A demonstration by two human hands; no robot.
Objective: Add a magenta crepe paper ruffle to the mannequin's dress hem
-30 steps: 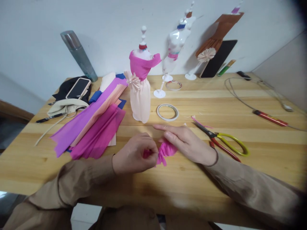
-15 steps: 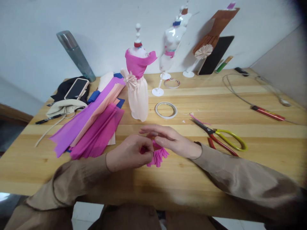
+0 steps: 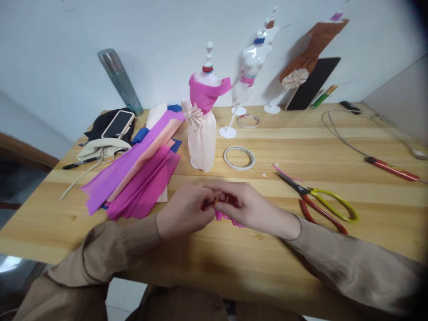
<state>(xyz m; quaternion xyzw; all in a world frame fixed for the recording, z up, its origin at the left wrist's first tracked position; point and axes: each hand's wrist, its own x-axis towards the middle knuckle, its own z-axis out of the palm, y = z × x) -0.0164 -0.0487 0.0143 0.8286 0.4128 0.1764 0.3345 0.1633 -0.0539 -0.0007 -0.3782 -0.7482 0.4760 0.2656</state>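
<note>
Light wood surface [image 3: 187,247], pale wall [image 3: 167,40] behind it. On my feed the pink strip [image 3: 219,215] is at the near middle, between the two hands, just above the wood as far as I can tell. Thin, crepe-like, vivid magenta. Short ruffled folds stick out below the right hand's fingers; shaded part inside the grip reads dark red. Most of it is covered, so I can't tell its full length or shape.

Left hand [image 3: 187,209]: fingers curled tight, fingertips pinching the strip's left end. Right hand [image 3: 250,207]: thumb below, fingers over the top, gripping the same strip. Fingertips of both nearly meet.

Around it: I see scissors [image 3: 302,190] to the right, blades parted slightly, handles one yellow, one red. White tape roll [image 3: 239,168] lies flat just beyond the hands. Dressed mannequin [image 3: 202,138] stands upright to its left, pink top, cream skirt. Loose colored sheets [image 3: 133,187] fan out farther left.
</note>
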